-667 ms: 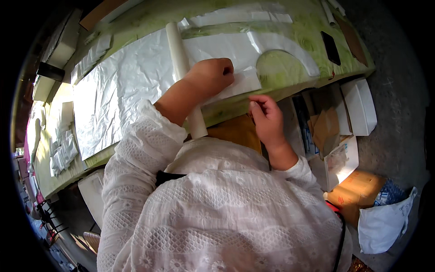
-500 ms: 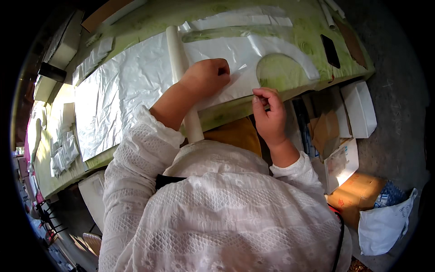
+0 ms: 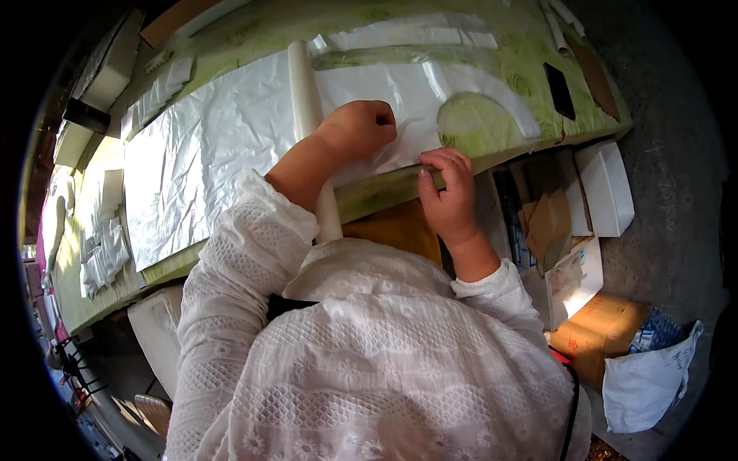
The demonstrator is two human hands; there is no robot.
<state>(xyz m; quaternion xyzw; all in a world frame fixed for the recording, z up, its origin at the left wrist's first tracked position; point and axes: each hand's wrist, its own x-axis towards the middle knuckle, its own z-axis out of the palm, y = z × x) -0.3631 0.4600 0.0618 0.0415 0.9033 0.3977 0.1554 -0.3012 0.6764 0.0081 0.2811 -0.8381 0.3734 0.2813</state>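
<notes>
A stack or sheet of translucent white plastic [image 3: 207,146] lies flat on the green-covered table. Its right part [image 3: 357,81] has a rounded cutout and a curved strap, like a carrier bag. Across it rests a long off-white tube [image 3: 305,92], its near end at my waist. Just right of the tube, my left hand [image 3: 361,131] is closed in a fist against the plastic; whatever lies inside the fingers is hidden. By the plastic's near edge, at the table edge, my right hand [image 3: 452,196] has bent fingers with the thumb apart from them.
A black phone [image 3: 559,91] lies at the table's right end, with white tubes [image 3: 555,29] beyond it. Folded plastic pieces [image 3: 105,257] sit on the left. Below the right side stand white boxes [image 3: 605,192], a brown carton [image 3: 600,326] and a white bag [image 3: 649,380].
My right hand has shifted slightly left, and its thumb has parted from the index finger. My left fist has moved a little right on the plastic. The whole view has shifted slightly.
</notes>
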